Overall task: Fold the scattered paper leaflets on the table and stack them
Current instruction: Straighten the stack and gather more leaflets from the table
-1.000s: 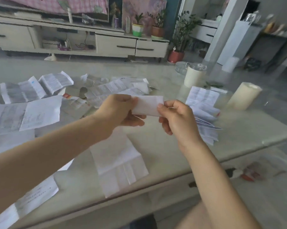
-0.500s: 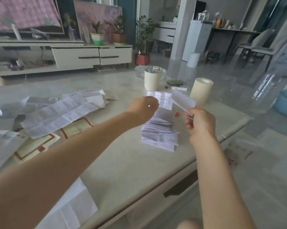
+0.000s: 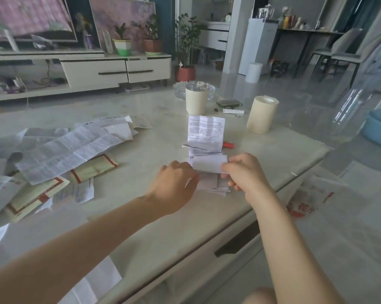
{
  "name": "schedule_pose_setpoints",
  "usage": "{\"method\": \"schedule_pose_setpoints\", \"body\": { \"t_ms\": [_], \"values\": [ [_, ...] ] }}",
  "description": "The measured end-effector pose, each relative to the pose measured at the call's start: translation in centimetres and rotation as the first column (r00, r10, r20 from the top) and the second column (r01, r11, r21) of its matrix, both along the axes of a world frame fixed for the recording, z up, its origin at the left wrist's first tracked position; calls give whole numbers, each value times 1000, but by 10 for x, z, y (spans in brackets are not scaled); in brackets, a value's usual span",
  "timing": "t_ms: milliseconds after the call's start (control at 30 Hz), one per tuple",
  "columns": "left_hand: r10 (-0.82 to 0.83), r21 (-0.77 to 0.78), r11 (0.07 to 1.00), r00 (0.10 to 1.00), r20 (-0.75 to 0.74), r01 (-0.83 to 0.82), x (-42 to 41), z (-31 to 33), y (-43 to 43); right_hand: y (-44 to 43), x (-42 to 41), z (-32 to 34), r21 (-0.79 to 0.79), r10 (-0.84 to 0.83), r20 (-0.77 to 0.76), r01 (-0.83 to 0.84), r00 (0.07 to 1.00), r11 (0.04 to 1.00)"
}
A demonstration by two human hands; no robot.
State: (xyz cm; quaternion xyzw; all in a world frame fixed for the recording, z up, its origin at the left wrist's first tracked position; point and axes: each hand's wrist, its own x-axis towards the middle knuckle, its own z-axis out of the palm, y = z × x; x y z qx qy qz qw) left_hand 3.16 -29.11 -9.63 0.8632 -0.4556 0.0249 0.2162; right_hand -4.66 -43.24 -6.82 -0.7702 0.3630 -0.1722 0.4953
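A small folded white leaflet lies on top of the stack of folded leaflets near the table's right side. My right hand pinches the leaflet's right edge. At its left edge is my left hand, fingers curled; the fingertips are hidden behind the back of the hand. Unfolded leaflets lie scattered over the left part of the table, some printed, some with red borders.
Behind the stack stand a cream mug and a cream paper roll, with a glass dish and small items between them. A small red object lies beside the stack. The table edge runs close on the right.
My right hand has brought the folded leaflet down from the air onto the stack. My left hand has moved down to the leaflet's left edge. The view has tilted down slightly.
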Motion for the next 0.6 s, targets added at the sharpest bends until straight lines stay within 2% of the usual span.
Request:
{"method": "schedule_pose_setpoints", "body": {
  "t_ms": [67,133,200,267,300,367,433,500,533,600],
  "values": [
    [-11,-3,1000,1000,-6,11,-2,-2,2,-2,1,-9,-91,-41,-49,36,998,995],
    [-15,-17,1000,1000,-20,15,-2,-3,3,-5,-3,-10,-91,-43,-72,37,996,995],
    [-17,-37,999,999,-27,16,-2,-4,4,-11,-8,-4,57,-44,64,41,997,998],
    [-28,-47,999,999,-22,27,-2,-4,6,-18,-9,4,236,-134,237,77,962,969],
    [-35,-37,999,999,-16,35,-3,-5,6,-20,-7,7,291,-183,295,94,938,952],
    [-37,-26,999,999,-23,36,-2,-6,6,-21,0,8,301,-198,327,97,924,949],
    [-39,-30,999,998,-44,38,-1,-6,5,-17,9,3,194,-128,253,79,959,978],
    [-12,-67,998,995,-101,5,-3,-5,5,-14,14,-7,-6,-79,104,81,991,997],
    [30,-106,993,988,-154,-47,-4,-4,4,-14,16,-12,-98,-84,19,86,996,992],
    [164,-224,943,931,-326,-245,-2,3,3,-11,15,-17,-187,-88,-158,57,984,981]
  ]
}}
